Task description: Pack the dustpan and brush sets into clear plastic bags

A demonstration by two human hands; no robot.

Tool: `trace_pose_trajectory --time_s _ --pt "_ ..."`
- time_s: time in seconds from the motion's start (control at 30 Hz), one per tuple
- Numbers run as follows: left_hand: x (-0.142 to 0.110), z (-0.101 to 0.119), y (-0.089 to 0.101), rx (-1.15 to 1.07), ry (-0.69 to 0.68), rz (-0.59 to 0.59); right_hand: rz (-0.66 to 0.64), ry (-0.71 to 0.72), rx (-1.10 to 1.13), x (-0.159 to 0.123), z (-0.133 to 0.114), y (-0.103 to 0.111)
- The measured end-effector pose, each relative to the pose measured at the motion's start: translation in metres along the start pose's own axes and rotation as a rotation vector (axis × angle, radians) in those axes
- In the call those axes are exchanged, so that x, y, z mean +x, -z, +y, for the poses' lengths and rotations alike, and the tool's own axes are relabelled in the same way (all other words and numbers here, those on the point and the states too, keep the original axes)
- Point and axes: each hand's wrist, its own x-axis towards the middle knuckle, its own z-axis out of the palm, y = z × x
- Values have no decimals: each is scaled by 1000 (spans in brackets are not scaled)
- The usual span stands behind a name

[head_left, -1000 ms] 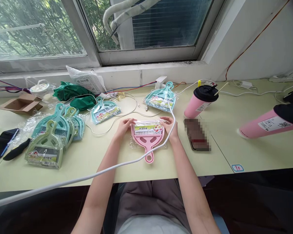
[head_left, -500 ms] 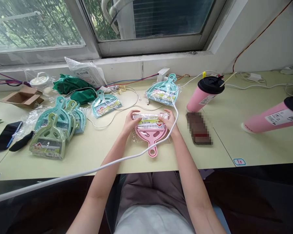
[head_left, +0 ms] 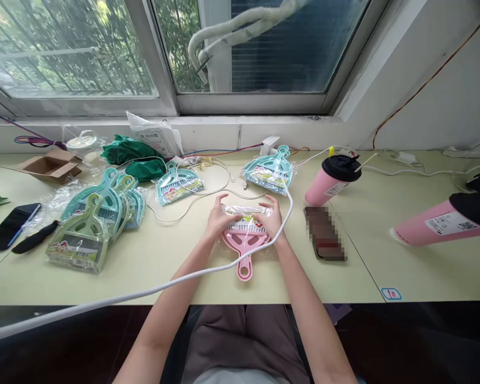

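A pink dustpan and brush set [head_left: 245,241] in a clear plastic wrapper lies on the table in front of me, its handle pointing toward me. My left hand [head_left: 218,220] holds the left side of the wrapped set, thumb across the printed label and index finger raised and curved. On the other side, my right hand [head_left: 272,220] grips it in a mirrored way, thumb on the label. The lower fingers of both hands are partly hidden. A white cable [head_left: 208,270] crosses the view in front of the pink handle.
Wrapped green and turquoise dustpan sets [head_left: 80,234] are grouped at left. Two more turquoise sets [head_left: 179,184] lie farther back among thin cables. At right are a phone [head_left: 326,234], a pink cup [head_left: 324,184] and another pink cup [head_left: 432,224]. A cardboard box [head_left: 52,166] stands far left.
My view has tilted up slightly. The fingers of both hands have lifted from the wrapper's far edge, and the thumbs have moved inward over the label.
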Motion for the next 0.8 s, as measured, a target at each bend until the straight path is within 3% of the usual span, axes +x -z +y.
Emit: trace_pose_trajectory --time_s 0.1,0.3,0.53,0.8 --pt "3 1 5 -102 62 26 -18 15 104 -2 -1 1" --pt "18 -8 25 -637 352 -122 -91 -95 478 -2 -8 2" --pt "12 -3 25 -715 334 -2 -149 -135 672 -2 -13 0" --pt "13 -4 29 -782 317 -95 -96 -168 855 -2 -11 2"
